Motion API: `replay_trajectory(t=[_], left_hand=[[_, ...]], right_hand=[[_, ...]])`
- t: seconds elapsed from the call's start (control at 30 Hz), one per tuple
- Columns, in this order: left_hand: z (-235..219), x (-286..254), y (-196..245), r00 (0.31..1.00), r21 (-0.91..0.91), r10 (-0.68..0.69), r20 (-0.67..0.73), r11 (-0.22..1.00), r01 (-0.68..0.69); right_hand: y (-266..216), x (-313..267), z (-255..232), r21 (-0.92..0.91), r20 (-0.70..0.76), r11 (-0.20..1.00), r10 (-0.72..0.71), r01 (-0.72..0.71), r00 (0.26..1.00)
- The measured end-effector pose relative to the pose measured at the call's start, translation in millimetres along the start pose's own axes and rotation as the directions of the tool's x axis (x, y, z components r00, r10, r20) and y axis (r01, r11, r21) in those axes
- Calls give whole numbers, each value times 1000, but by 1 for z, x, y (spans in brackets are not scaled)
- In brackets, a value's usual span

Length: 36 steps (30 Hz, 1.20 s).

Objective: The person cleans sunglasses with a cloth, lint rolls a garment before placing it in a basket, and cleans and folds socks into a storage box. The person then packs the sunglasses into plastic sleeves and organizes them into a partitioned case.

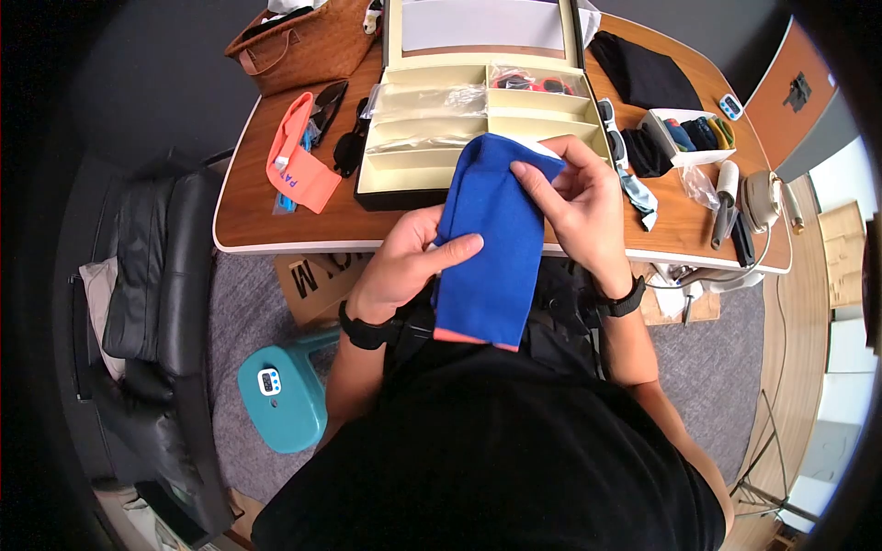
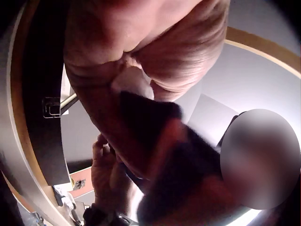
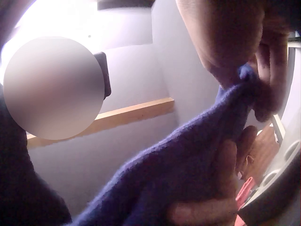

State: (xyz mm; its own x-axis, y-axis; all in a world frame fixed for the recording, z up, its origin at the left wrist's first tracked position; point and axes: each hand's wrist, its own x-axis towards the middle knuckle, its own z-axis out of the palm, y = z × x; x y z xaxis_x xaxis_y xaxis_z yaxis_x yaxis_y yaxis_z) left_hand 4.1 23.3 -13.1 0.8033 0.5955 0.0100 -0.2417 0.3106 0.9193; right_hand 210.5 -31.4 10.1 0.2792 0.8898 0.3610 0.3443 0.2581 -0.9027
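In the head view, both hands hold a blue sock with an orange lower edge and a white edge at its top. My left hand grips its left side, thumb lying across the front. At the top right corner, my right hand pinches the fabric between thumb and fingers. The right wrist view shows the blue knit stretching between the hands. Dark fabric with orange patches appears blurred below the left hand in the left wrist view.
Behind the sock stands an organizer box with plastic sleeves and red sunglasses. To its left lie a coral cloth band, black sunglasses and a brown basket. A white box of rolled socks and black cloth sit on the right.
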Motion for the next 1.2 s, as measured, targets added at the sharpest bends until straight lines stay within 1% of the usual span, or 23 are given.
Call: replay_trajectory(t=[0.07, 0.1, 0.13, 0.2, 0.23, 0.27, 0.33, 0.43, 0.47, 0.53, 0.57, 0.6, 0.67, 0.7, 0.77, 0.83, 0.9, 0.93, 1.0, 1.07, 1.1, 1.13, 1.2], left_hand=[[-12, -3, -4, 985, 181, -138, 105, 976, 118], [-13, -3, 0, 965, 184, -151, 212, 976, 112], [-12, -4, 2, 965, 184, -152, 212, 976, 113], [-10, -5, 4, 970, 170, -43, 240, 985, 1], [-5, -4, 0, 992, 155, 24, 127, 987, -44], [-2, -3, -1, 992, 157, 24, 122, 987, -43], [1, 2, -2, 997, 32, 70, 28, 997, -71], [3, 11, -8, 987, 110, 161, -27, 981, -157], [3, 12, -8, 976, 163, 211, -62, 966, -199], [3, 10, -8, 977, 171, 190, -95, 970, -172], [3, 9, -8, 977, 176, 170, -128, 973, -147], [4, 8, -5, 978, 178, 166, -128, 974, -142], [8, 5, 3, 982, -144, 157, -106, 975, -171], [7, 4, 3, 979, -94, 163, -121, 980, -175], [3, 2, 2, 980, -106, 142, -139, 982, -157], [2, 2, 2, 980, -118, 125, -153, 983, -144], [3, 2, 1, 980, -303, 132, -149, 937, -172], [2, 2, 0, 980, -302, 130, -149, 938, -170], [-2, 4, -3, 930, -230, 95, -355, 956, -185], [-4, 7, -1, 908, -249, 98, -408, 945, -213], [-5, 8, 0, 883, -268, 97, -460, 932, -242], [-8, 7, 0, 882, -268, 96, -460, 933, -241], [-16, 4, 2, 873, -286, 160, -460, 904, -316]], right_hand=[[-3, 0, 3, 200, -15, 979, 34, -31, 999], [-4, 0, 2, 199, -16, 980, 35, -31, 999], [-4, -1, 1, 236, 4, 971, 35, -35, 999], [-8, -2, 1, 277, 27, 960, 36, -42, 999], [-12, -2, 0, 344, 122, 934, 54, -94, 991], [-14, -1, 0, 404, 217, 902, 63, -149, 974], [-9, -1, 4, 387, 265, 911, 40, -144, 963], [-10, -1, 14, 315, 49, 947, 54, -66, 997], [-9, -1, 14, 317, 49, 946, 54, -67, 997], [-4, -3, 15, 36, -86, 997, -72, 75, 994], [0, -3, 15, -28, -104, 994, -111, 109, 988], [0, -3, 15, -24, -106, 994, -108, 106, 988], [-5, -3, 16, -182, -75, 936, -319, 302, 945], [-5, -3, 17, -177, -76, 939, -312, 295, 947], [-5, 0, 19, -242, -46, 855, -483, 459, 875], [-8, -2, 18, -283, -36, 831, -508, 478, 861], [-11, -6, 14, -326, -23, 805, -531, 496, 847], [-13, -8, 11, -371, -13, 775, -555, 511, 832], [-14, -8, 6, -413, -5, 744, -579, 525, 816], [-13, -5, 0, -309, -95, 783, -591, 541, 801], [-9, -5, -2, -145, -173, 842, -539, 520, 824], [-6, -10, -2, 74, -232, 895, -413, 439, 881], [-7, -10, -10, 372, -260, 819, -360, 437, 896]])
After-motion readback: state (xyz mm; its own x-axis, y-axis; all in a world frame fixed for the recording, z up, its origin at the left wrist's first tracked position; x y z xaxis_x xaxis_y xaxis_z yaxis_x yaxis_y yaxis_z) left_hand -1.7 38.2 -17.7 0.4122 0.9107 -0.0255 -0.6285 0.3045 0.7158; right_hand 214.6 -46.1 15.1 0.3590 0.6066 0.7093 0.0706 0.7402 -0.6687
